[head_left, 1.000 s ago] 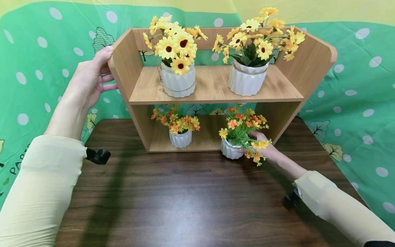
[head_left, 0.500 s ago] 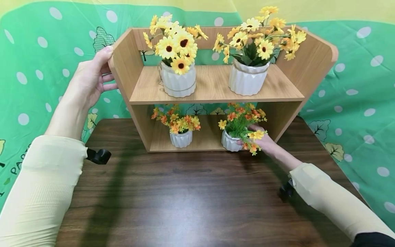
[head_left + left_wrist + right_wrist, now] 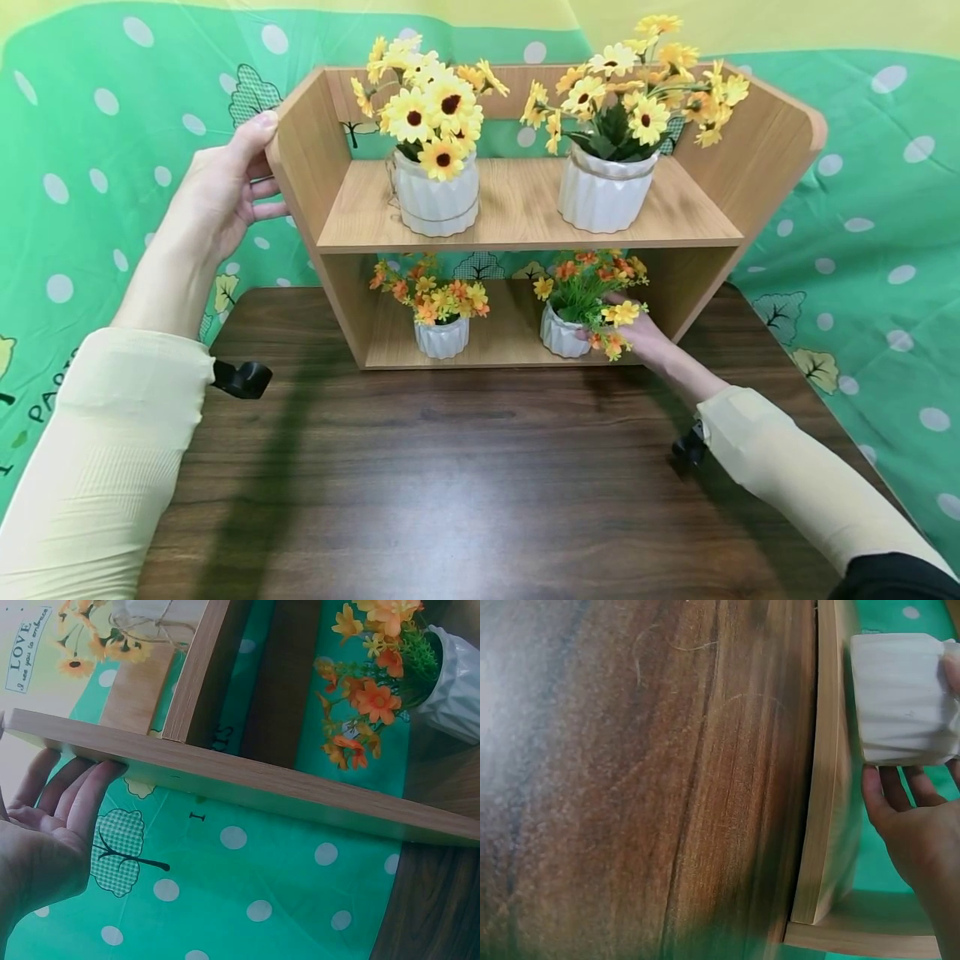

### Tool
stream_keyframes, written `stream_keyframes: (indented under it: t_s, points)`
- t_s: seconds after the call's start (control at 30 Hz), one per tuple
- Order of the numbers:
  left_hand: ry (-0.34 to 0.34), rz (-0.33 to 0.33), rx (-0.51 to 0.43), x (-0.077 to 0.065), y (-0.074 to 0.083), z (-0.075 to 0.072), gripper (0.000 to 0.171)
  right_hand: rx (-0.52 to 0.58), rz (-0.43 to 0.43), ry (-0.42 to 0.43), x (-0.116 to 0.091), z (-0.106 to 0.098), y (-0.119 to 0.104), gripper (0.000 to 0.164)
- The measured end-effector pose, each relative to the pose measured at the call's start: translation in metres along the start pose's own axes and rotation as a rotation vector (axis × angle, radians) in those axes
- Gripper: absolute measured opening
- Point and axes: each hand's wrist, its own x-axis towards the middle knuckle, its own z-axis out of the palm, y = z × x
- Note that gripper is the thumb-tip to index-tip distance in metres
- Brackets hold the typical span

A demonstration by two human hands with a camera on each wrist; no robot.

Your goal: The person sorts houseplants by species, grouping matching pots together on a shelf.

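Note:
A two-tier wooden shelf [image 3: 525,246] stands on the table. My left hand [image 3: 225,187] holds its left side panel, thumb at the front edge and fingertips against the outer face, as the left wrist view shows. On the lower tier at right, my right hand [image 3: 630,325] grips a small white pot [image 3: 564,333] of orange and yellow artificial flowers [image 3: 592,287]. The right wrist view shows fingers and thumb about this fluted pot [image 3: 900,705], close above the lower board [image 3: 826,765]. Whether its base touches the board, I cannot tell. Flowers partly hide the hand.
A matching small flower pot [image 3: 442,339] sits lower left. Above stand two larger white pots of yellow daisies, the left pot [image 3: 437,200] and the right pot [image 3: 606,193]. Dark wood table [image 3: 450,467] extends in front; a green dotted cloth [image 3: 862,225] hangs behind.
My right hand has moved the small flower pot back from the shelf's front edge onto the lower tier area. My left hand keeps its place on the side panel.

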Motion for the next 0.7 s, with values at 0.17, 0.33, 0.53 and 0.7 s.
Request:
stream_keyframes:
  t_s: [0.17,0.33,0.53,0.7]
  points:
    - [-0.008,0.004,-0.002,-0.001,0.0001,0.0012,0.049,0.085,-0.08,-0.017,0.0012,-0.0018,0.0073,0.035]
    - [-0.01,0.01,0.003,-0.0024,-0.0001,0.0021,0.049,0.034,-0.014,-0.029,0.0024,-0.0043,0.0074,0.045]
    - [-0.005,0.013,0.003,-0.003,-0.0009,0.0013,0.05,-0.032,0.004,-0.018,0.0023,-0.0067,0.0087,0.052]
    - [0.002,0.011,0.012,-0.0044,-0.0019,0.0007,0.051,0.013,0.004,-0.024,0.0024,-0.0063,0.0101,0.049]
